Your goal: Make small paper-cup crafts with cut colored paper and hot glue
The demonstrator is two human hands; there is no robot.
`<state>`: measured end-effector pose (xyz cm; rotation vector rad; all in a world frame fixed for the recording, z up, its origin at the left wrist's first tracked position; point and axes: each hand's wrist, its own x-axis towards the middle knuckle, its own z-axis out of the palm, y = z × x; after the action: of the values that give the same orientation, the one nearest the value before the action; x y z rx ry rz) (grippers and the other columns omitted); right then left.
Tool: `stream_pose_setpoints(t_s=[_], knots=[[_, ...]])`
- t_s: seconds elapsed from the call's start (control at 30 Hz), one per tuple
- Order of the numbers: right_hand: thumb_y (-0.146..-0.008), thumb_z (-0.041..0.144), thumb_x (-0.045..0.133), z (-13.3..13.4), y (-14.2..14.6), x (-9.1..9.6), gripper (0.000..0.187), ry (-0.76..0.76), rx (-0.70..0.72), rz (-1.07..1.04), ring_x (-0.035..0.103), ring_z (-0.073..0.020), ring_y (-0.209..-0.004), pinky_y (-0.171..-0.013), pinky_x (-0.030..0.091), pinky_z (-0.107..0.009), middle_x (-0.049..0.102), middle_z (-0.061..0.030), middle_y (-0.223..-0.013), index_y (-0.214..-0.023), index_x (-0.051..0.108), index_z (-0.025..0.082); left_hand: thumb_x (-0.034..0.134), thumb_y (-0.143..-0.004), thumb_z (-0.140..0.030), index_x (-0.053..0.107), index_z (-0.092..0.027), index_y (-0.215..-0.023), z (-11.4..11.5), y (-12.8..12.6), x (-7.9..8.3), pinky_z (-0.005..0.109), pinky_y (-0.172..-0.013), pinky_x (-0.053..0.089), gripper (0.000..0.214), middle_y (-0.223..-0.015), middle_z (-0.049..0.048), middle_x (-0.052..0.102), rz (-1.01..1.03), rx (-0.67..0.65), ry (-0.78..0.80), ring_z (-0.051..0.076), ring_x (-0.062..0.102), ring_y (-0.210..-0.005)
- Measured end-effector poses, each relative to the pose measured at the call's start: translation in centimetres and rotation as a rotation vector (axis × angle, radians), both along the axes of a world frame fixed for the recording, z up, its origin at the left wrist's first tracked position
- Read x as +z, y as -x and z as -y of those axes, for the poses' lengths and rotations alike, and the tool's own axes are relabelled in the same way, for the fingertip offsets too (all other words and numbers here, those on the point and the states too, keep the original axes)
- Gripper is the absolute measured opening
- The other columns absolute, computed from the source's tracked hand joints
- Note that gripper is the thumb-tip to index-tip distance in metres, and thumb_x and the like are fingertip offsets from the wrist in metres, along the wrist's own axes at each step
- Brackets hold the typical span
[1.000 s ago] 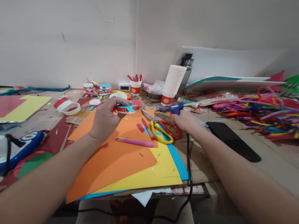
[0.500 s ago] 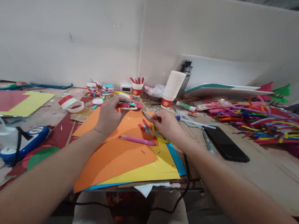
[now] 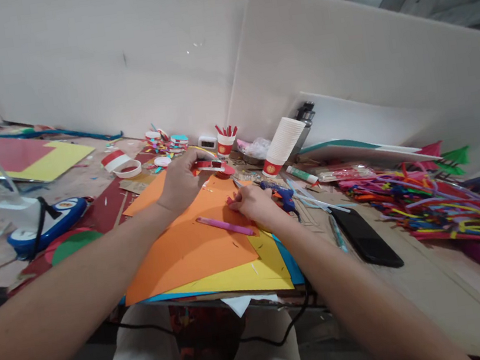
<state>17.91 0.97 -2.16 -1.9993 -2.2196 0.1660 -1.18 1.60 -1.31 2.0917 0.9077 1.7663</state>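
My left hand (image 3: 181, 179) is closed around a small red-and-white paper ring (image 3: 211, 165), which looks cut from a cup, raised over the far part of the orange paper (image 3: 179, 254). To its right my right hand (image 3: 253, 203) reaches down to the sheet, fingertips pinched at a small red paper piece (image 3: 230, 200). The scissors' blades show only in part behind that hand, and its palm hides what lies beneath. A pink pen (image 3: 224, 226) rests on the orange sheet just below both hands. Yellow paper (image 3: 236, 279) sticks out underneath.
A blue glue gun (image 3: 286, 198) lies right of my right hand. Behind stand a leaning stack of paper cups (image 3: 284, 141) and a cup of red strips (image 3: 226, 143). Further right are a black phone (image 3: 366, 236) and many pipe cleaners (image 3: 430, 201). A blue-white power strip (image 3: 50, 227) lies left.
My right hand has moved left and down from beside the scissors to the small red paper pieces, covering them. The ring in my left hand is turned slightly; the view has shifted a little.
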Motion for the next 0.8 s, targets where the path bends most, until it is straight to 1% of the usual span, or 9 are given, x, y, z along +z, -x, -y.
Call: stream_pose_setpoints(t_s=[0.1, 0.17, 0.23, 0.37, 0.5, 0.57, 0.6, 0.67, 0.8], knots=[[-0.076, 0.036, 0.068, 0.2, -0.2, 0.1, 0.02, 0.032, -0.01, -0.042, 0.062, -0.0192, -0.075, -0.069, 0.032, -0.03, 0.073, -0.0062, -0.075, -0.072, 0.073, 0.017, 0.069, -0.08, -0.047, 0.065, -0.019, -0.09, 0.1, -0.1, -0.1, 0.032, -0.082, 0.052, 0.03, -0.088, 0.0052, 0.07, -0.013, -0.005, 0.02, 0.017, 0.065, -0.083], [-0.077, 0.033, 0.066, 0.6, -0.4, 0.2, 0.016, 0.02, 0.011, -0.085, 0.063, -0.0191, -0.081, -0.069, 0.032, -0.029, 0.074, -0.0054, -0.08, -0.076, 0.074, 0.019, 0.07, -0.079, -0.045, 0.065, -0.02, -0.091, 0.1, -0.2, -0.2, 0.033, -0.081, 0.052, 0.029, -0.088, 0.0053, 0.07, -0.02, -0.015, 0.04, 0.018, 0.065, -0.083], [-0.078, 0.031, 0.066, 1.0, -0.5, 0.4, 0.015, 0.001, 0.006, -0.134, 0.063, -0.0179, -0.081, -0.067, 0.033, -0.028, 0.074, -0.0037, -0.08, -0.078, 0.075, 0.02, 0.071, -0.079, -0.043, 0.065, -0.02, -0.091, 0.1, -0.3, -0.3, 0.033, -0.08, 0.052, 0.027, -0.088, 0.005, 0.07, -0.027, -0.015, 0.052, 0.017, 0.065, -0.084], [-0.079, 0.03, 0.064, 1.5, -0.9, 0.5, 0.015, 0.008, -0.013, -0.251, 0.061, -0.0158, -0.066, -0.061, 0.035, -0.026, 0.07, -0.0017, -0.065, -0.076, 0.074, 0.019, 0.072, -0.078, -0.04, 0.065, -0.019, -0.09, 0.1, -0.3, -0.4, 0.032, -0.08, 0.051, 0.025, -0.089, 0.0043, 0.07, -0.045, -0.007, 0.065, 0.017, 0.065, -0.085], [-0.084, 0.027, 0.057, 1.9, -1.2, 0.9, 0.018, 0.073, 0.049, -0.392, 0.056, -0.0148, -0.049, -0.055, 0.037, -0.026, 0.061, 0.0004, -0.05, -0.078, 0.071, 0.018, 0.073, -0.077, -0.038, 0.065, -0.018, -0.088, 0.1, -0.4, -0.5, 0.032, -0.077, 0.052, 0.024, -0.088, 0.0055, 0.07, -0.042, -0.027, 0.105, 0.018, 0.065, -0.084], [-0.085, 0.024, 0.054, 2.1, -1.4, 1.1, 0.018, 0.073, 0.074, -0.478, 0.054, -0.014, -0.045, -0.052, 0.038, -0.025, 0.06, 0.0013, -0.049, -0.08, 0.07, 0.018, 0.072, -0.077, -0.037, 0.065, -0.018, -0.088, 0.2, -0.4, -0.5, 0.032, -0.078, 0.053, 0.023, -0.09, 0.006, 0.071, -0.024, -0.058, 0.109, 0.018, 0.066, -0.084], [-0.084, 0.023, 0.053, 2.2, -1.5, 1.2, 0.017, 0.05, 0.081, -0.517, 0.053, -0.0134, -0.044, -0.052, 0.038, -0.025, 0.062, 0.0013, -0.051, -0.08, 0.069, 0.018, 0.071, -0.078, -0.036, 0.065, -0.019, -0.089, 0.4, -0.5, -0.5, 0.033, -0.08, 0.053, 0.021, -0.092, 0.0063, 0.071, -0.014, -0.082, 0.102, 0.018, 0.066, -0.086], [-0.083, 0.02, 0.054, 2.3, -1.6, 1.6, 0.015, -0.052, 0.096, -0.569, 0.054, -0.0124, -0.047, -0.053, 0.039, -0.024, 0.066, 0.0008, -0.059, -0.081, 0.069, 0.018, 0.07, -0.08, -0.033, 0.065, -0.019, -0.089, 0.7, -0.6, -0.3, 0.034, -0.086, 0.053, 0.017, -0.097, 0.0069, 0.072, -0.001, -0.132, 0.074, 0.019, 0.067, -0.091], [-0.082, 0.022, 0.058, 2.9, -2.0, 2.7, 0.016, -0.347, 0.146, -0.63, 0.061, -0.0142, -0.067, -0.063, 0.044, -0.025, 0.072, -0.002, -0.077, -0.086, 0.073, 0.019, 0.068, -0.081, -0.027, 0.064, -0.019, -0.088, 1.4, -0.8, 0.2, 0.037, -0.091, 0.053, 0.011, -0.1, 0.0083, 0.073, -0.013, -0.202, 0.002, 0.019, 0.068, -0.097]])
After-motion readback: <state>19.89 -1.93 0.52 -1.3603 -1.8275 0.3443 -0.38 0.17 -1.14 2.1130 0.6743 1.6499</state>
